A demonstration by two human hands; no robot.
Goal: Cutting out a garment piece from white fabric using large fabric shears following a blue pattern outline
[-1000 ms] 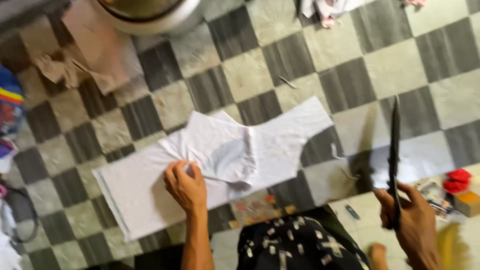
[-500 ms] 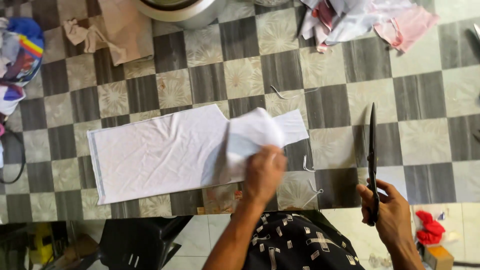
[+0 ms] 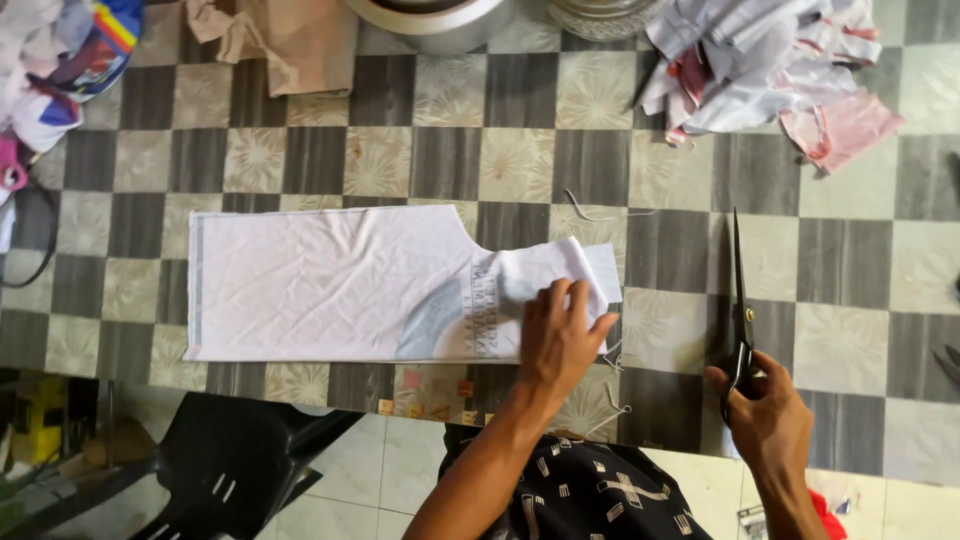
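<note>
While your left hand [image 3: 560, 335] presses flat, fingers spread, on the right end of the white fabric piece [image 3: 350, 285], its long axis runs leftward away from that hand. Your right hand [image 3: 765, 415] grips black scissors [image 3: 740, 310], blades closed, pointing straight away from you, well right of the cloth.

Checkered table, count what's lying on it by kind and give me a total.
White cut cloth piece under the left hand: 1
Black scissors held in the right hand: 1
Heaps of fabric scraps: 3
Round metal vessels at the far edge: 2
Total: 7
</note>
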